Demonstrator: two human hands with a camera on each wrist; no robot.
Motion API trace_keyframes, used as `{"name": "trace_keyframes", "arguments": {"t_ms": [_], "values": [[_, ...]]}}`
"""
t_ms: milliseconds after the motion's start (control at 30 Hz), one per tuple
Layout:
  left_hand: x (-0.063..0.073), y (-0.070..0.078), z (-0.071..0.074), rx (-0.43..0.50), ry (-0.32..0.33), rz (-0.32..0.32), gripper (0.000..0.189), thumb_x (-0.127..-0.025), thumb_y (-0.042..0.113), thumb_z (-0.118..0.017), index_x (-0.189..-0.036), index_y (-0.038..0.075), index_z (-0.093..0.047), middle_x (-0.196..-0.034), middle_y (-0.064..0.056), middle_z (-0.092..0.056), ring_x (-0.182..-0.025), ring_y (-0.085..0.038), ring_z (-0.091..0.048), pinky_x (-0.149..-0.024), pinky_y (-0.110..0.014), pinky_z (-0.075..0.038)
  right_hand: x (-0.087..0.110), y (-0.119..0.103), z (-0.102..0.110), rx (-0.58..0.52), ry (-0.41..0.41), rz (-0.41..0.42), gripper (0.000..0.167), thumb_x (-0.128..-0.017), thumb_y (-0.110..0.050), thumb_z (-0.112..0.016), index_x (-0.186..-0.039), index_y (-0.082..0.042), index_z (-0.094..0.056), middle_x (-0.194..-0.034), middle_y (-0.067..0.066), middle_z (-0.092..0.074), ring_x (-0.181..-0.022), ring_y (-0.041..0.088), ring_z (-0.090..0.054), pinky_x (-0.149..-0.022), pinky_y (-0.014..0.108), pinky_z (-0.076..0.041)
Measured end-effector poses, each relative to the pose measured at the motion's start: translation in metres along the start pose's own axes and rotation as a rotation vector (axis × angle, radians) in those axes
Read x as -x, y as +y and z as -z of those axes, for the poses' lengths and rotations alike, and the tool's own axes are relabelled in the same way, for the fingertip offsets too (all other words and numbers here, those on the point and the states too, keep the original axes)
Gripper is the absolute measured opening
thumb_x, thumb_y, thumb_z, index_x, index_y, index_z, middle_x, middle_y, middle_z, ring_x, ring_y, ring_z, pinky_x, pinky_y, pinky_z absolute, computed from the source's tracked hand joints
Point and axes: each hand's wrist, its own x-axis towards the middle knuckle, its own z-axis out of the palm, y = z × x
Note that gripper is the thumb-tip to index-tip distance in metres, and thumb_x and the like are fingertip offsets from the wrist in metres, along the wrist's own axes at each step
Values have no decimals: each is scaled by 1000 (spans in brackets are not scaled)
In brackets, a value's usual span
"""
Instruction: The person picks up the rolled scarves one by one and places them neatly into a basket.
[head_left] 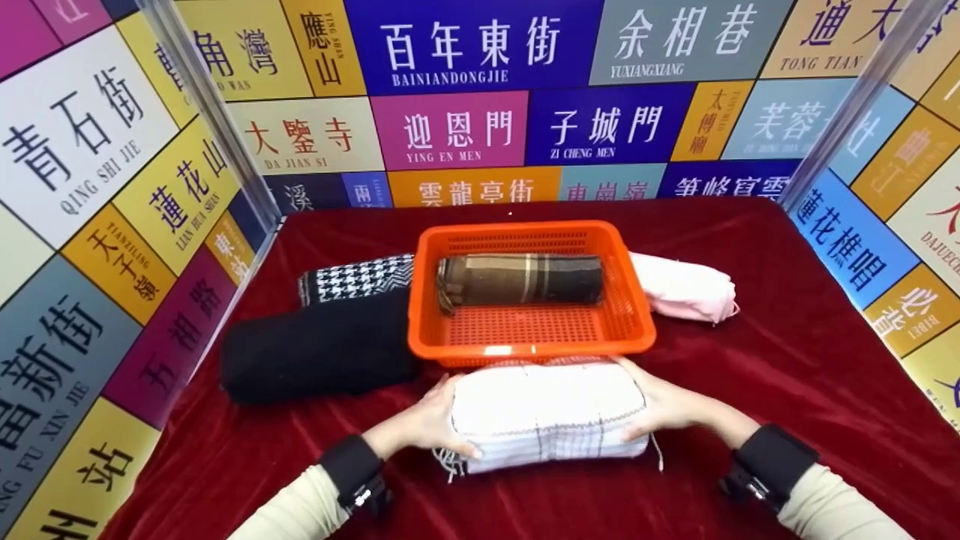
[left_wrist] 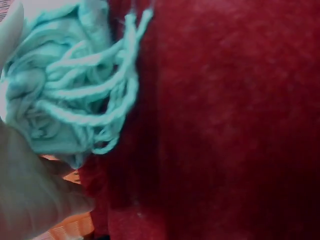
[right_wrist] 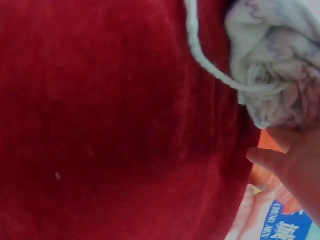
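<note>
Fingers of the left hand (head_left: 424,424) and right hand (head_left: 666,401) grip one rolled white scarf (head_left: 546,401), near one orange basket (head_left: 465,348).

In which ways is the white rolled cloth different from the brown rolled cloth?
The white roll is pale with thin lines; the brown roll is darker, with a beige stripe. The white roll is held between the left hand and right hand, while the brown roll lies untouched inside the orange basket. Both are rolled cloths lying roughly left to right in the head view.
</note>
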Motion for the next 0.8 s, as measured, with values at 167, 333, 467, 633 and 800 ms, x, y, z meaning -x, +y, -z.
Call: {"name": "trace_keyframes", "arguments": {"t_ms": [167,333,467,633,800], "values": [[-1,-1,-6,19,89,-31,96,-53,32,-85,-128,0,-35,-120,-12,-53,-105,-21,-52,-93,-33,-41,0,8,-3,-6,-9,45,121,-58,-21,-85,-143,4,-4,-139,25,-32,-123,8,-35,-100,13,-23],[-1,-2,-11,35,156,-72,87,-55,24,-84,-125,0,-38,-115,-10,-57,-99,-18,-56,-87,-30,-45,-1,12,-9,79,141,123,97,-62,-23,-83,-136,6,-27,-130,16,-45,-115,9,-45,-97,16,-33],[0,-2,-12,74,189,-109,81,-55,14,-82,-124,1,-40,-115,-10,-58,-100,-19,-56,-87,-30,-45,1,-8,-11,75,202,195,87,-61,-11,-83,-130,11,-34,-122,20,-51,-111,5,-48,-93,14,-35],[2,0,-6,91,171,-170,82,-55,10,-80,-126,4,-40,-119,-7,-57,-104,-18,-55,-92,-30,-44,4,-31,-13,92,260,262,82,-54,-1,-83,-123,13,-41,-116,20,-53,-110,5,-48,-93,11,-34],[5,6,12,99,177,-239,83,-53,9,-79,-127,9,-42,-120,-2,-56,-104,-15,-55,-92,-30,-44,5,-49,-14,137,315,342,80,-50,2,-82,-119,14,-44,-114,20,-53,-110,7,-48,-95,10,-31]]}}
